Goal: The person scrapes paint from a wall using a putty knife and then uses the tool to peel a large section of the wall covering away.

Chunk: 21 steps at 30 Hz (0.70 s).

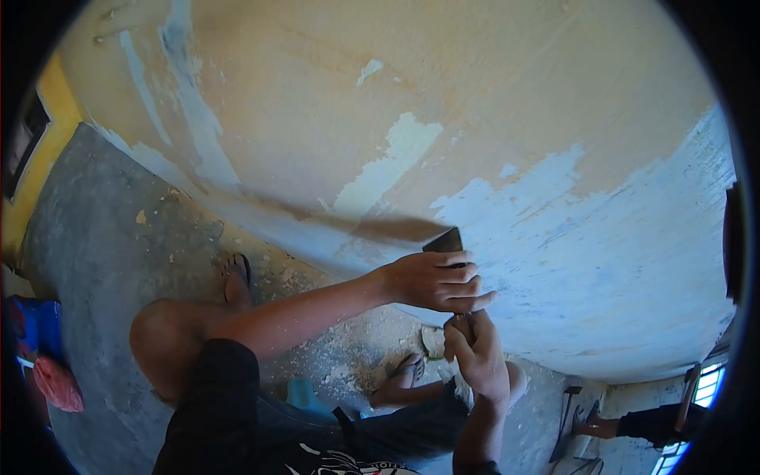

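A paint scraper with a dark, wide blade (445,241) touches or nearly touches the wall (538,237), where beige paint gives way to a bare whitish-blue patch. My left hand (435,282) is closed over the scraper near its blade, some fingers curled and others stretched across it. Just below, my right hand (480,360) wraps round the scraper's handle (461,323), the thumb bent along it. Most of the handle is hidden by the two hands.
Paint flakes (340,364) litter the grey floor (95,214) around my sandalled feet. Beneath me is a light-blue seat or container (301,393). A red bag (58,384) and blue object (38,326) lie left. Another person's legs (649,423) and a long-handled tool (565,419) are at right.
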Tool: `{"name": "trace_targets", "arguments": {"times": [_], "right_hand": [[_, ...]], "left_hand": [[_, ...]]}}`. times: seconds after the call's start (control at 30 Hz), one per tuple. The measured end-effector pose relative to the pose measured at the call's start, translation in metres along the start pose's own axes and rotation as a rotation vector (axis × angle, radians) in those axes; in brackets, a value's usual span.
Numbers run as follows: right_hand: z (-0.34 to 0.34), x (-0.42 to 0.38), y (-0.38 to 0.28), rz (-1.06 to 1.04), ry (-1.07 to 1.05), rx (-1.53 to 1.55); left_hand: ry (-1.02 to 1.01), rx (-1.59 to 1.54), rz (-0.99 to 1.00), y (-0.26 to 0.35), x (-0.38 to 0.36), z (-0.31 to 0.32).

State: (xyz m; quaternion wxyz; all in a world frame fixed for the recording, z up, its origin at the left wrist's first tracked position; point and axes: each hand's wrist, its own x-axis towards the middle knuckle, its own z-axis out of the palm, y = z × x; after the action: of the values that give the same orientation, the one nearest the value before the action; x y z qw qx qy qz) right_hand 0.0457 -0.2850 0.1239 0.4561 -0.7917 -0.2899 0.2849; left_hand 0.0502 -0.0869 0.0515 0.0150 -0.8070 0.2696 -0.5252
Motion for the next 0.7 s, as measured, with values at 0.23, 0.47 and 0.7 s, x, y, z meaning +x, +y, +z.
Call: {"name": "trace_targets", "arguments": {"times": [0.23, 0.47, 0.7], "right_hand": [[0.013, -0.02, 0.013, 0.089, 0.202, 0.193], [0.039, -0.012, 0.011, 0.013, 0.316, 0.243], [0.032, -0.013, 0.006, 0.02, 0.271, 0.107]], "left_hand": [[0.023, 0.068, 0.063, -0.005, 0.005, 0.012], [0.051, -0.028, 0.031, -0.009, 0.0, 0.006], [0.063, -0.019, 0.012, -0.006, 0.0, 0.008]]}}
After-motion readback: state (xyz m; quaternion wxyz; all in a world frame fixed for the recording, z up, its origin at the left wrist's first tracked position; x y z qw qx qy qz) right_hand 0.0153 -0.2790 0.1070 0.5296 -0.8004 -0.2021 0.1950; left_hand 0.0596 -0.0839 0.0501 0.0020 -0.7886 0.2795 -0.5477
